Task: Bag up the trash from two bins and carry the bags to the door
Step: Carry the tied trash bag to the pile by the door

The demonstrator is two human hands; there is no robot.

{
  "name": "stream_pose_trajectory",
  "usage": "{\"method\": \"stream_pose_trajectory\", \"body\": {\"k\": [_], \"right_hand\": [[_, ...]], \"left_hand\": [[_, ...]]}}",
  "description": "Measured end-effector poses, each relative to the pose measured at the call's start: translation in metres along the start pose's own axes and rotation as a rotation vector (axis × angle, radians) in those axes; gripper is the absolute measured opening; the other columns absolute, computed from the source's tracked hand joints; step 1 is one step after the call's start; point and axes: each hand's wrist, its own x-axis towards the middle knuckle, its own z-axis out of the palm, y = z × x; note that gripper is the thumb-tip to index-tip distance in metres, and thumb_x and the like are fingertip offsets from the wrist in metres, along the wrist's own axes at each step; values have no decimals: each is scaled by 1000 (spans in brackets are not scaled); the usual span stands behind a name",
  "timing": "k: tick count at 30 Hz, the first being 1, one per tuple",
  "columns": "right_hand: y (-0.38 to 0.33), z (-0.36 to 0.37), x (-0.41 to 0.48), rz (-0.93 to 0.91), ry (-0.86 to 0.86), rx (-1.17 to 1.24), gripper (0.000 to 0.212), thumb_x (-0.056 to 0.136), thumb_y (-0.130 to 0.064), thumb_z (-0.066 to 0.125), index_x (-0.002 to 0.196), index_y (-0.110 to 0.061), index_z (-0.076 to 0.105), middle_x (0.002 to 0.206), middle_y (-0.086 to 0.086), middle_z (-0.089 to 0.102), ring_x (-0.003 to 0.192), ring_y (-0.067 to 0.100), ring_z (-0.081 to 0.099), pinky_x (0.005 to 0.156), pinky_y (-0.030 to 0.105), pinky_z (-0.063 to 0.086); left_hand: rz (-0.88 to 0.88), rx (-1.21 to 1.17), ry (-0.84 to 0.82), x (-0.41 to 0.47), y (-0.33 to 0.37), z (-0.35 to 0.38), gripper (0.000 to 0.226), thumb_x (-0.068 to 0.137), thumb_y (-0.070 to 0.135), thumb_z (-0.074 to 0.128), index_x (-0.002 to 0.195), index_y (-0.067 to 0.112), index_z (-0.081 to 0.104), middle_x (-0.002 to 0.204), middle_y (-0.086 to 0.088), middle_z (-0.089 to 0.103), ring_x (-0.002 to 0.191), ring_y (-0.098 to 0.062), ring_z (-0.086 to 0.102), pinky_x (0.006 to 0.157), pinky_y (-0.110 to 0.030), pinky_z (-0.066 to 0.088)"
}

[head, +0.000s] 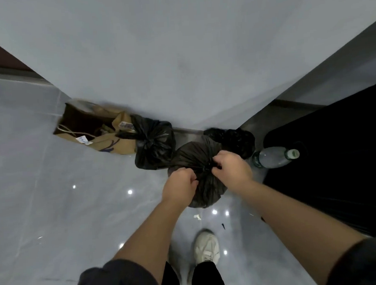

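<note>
A full dark trash bag (194,157) sits on the grey floor in front of me, its neck gathered into a twist. My left hand (181,184) and my right hand (230,168) both pinch that gathered neck from either side. A second tied black bag (154,142) rests just left of it against the wall. A third black bag (233,137) lies behind on the right, partly hidden.
A brown paper bag (107,136) with trash lies on its side at the left by the wall. A clear bottle (273,157) stands on the right at the edge of a dark door panel (337,159). My white shoe (206,247) is below. Small scraps dot the floor.
</note>
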Motion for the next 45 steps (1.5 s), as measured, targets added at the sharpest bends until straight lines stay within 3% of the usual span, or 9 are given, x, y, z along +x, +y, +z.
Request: {"method": "stream_pose_trajectory", "body": {"k": [10,17,21,25,30,33,36,39,45], "right_hand": [[30,45,79,-158,14,-10,23,85,-12,55,103,-11,70,107,3,63,93,27,62,76,39,52],[46,69,117,-204,80,-5,26,85,-9,56,106,-7,70,108,10,65,96,32,62,80,41,52],[65,100,135,-170,99,48,26,84,-5,56,105,-6,71,108,12,67,98,33,63,87,39,51],[77,132,142,-137,87,161,24,87,0,54,103,-2,72,109,14,68,101,29,64,96,29,47],[76,139,127,-121,98,283,34,85,3,51,115,-5,65,122,10,60,110,23,59,100,26,43],[78,139,99,42,206,217,49,84,0,52,132,-11,52,138,12,44,122,28,48,102,40,45],[82,146,82,403,35,417,72,86,-2,52,149,-22,23,153,15,22,133,30,38,107,32,35],[84,164,89,586,-100,651,78,87,-6,50,151,-27,11,151,12,32,129,30,44,108,35,38],[72,202,124,656,-31,892,78,80,-11,52,150,-27,22,144,10,44,128,32,47,103,49,45]], "left_hand": [[18,3,-6,68,-27,47,14,90,19,54,87,6,59,85,-12,64,78,-28,62,71,-41,52],[43,-100,80,103,-44,69,16,91,15,54,84,1,58,78,-10,58,73,-22,55,64,-31,41],[73,-140,8,119,-65,100,16,92,12,50,101,2,59,102,-15,59,92,-28,58,77,-36,48],[52,-77,-207,128,-100,136,49,90,21,52,136,12,40,144,-9,35,121,-27,47,98,-38,44],[22,-44,-248,122,-112,137,70,89,27,56,148,16,22,156,-8,20,131,-28,41,103,-43,42],[21,-45,-273,112,-101,125,74,90,26,56,150,18,13,158,-6,13,134,-26,38,107,-37,38],[-69,-52,-371,107,-91,121,79,92,28,51,151,23,-2,149,-14,33,124,-28,47,95,-31,43],[-197,-140,-416,115,-85,126,83,94,27,47,149,21,-15,133,-20,50,110,-29,55,80,-25,38],[-329,-466,-379,148,-97,151,91,91,24,54,147,36,-17,157,-9,17,138,-30,30,110,-43,34]]}}
